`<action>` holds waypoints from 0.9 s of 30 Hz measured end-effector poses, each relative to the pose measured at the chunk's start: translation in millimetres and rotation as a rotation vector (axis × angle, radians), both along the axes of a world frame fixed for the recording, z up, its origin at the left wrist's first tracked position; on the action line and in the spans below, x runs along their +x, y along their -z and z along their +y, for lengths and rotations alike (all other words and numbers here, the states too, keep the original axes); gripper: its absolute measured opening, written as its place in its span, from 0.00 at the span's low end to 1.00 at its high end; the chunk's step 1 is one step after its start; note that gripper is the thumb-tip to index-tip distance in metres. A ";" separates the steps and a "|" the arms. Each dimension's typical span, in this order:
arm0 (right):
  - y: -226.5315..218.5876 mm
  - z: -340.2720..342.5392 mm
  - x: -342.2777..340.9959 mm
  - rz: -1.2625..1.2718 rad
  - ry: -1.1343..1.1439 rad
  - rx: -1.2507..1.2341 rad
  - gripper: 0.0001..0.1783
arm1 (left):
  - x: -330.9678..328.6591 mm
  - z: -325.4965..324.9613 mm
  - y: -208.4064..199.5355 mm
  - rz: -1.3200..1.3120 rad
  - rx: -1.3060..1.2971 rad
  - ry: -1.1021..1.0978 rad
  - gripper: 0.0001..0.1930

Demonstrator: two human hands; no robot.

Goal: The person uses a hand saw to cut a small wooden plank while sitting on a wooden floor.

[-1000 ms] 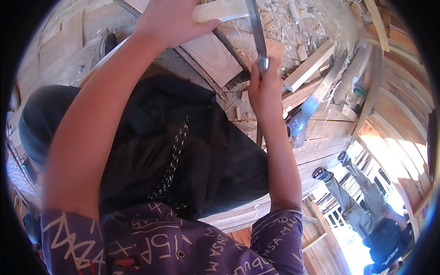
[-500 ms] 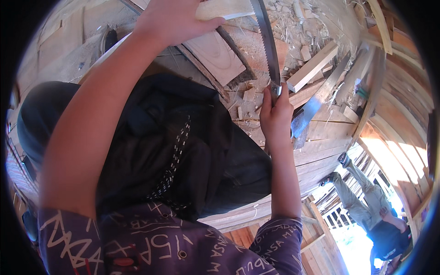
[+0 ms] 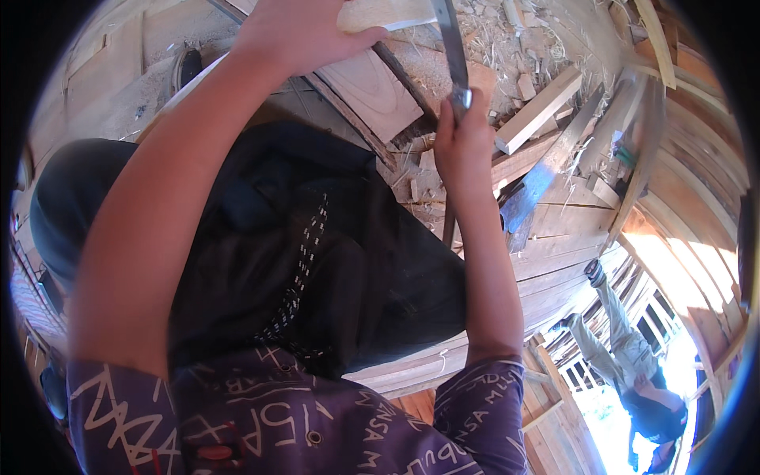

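Note:
My right hand (image 3: 465, 142) is wrapped round the handle of a handsaw (image 3: 453, 47). Its metal blade runs up past the top edge of the view, across the end of a pale wooden piece (image 3: 392, 14). My left hand (image 3: 305, 36) presses on that piece, thumb stretched along its near side. Most of the left fingers are cut off by the upper edge. Below the thumb lies a flat board (image 3: 372, 95) with dark, rough-edged strips beside it. My dark-clad legs (image 3: 317, 237) are bent close below the work.
Shavings and offcuts litter the plank floor around a squared wooden block (image 3: 538, 109). Right of my right hand lies another saw with a broad, bluish blade (image 3: 532, 194). Curved wooden ribs (image 3: 697, 174) rise at the right. A person (image 3: 633, 356) is farther off at lower right.
My right hand has pushed the saw upward and away from me, so less blade shows. The left hand keeps its place. The person at lower right has shifted slightly.

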State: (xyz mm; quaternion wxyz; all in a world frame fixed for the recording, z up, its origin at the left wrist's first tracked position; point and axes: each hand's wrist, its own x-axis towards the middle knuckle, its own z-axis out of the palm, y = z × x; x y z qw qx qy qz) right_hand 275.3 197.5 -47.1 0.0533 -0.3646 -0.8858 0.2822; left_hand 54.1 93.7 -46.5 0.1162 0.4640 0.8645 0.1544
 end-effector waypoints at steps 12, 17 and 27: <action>0.4 1.8 -4.1 -0.045 -0.004 0.001 0.09 | 1.5 2.4 -7.1 -0.026 -0.032 0.012 0.31; -11.3 -11.5 41.5 0.005 0.007 -0.065 0.09 | -5.2 -2.6 9.0 0.050 -0.026 0.008 0.31; -8.3 -10.5 27.3 -0.005 0.006 -0.091 0.09 | -5.4 -2.0 8.0 0.064 -0.049 0.004 0.31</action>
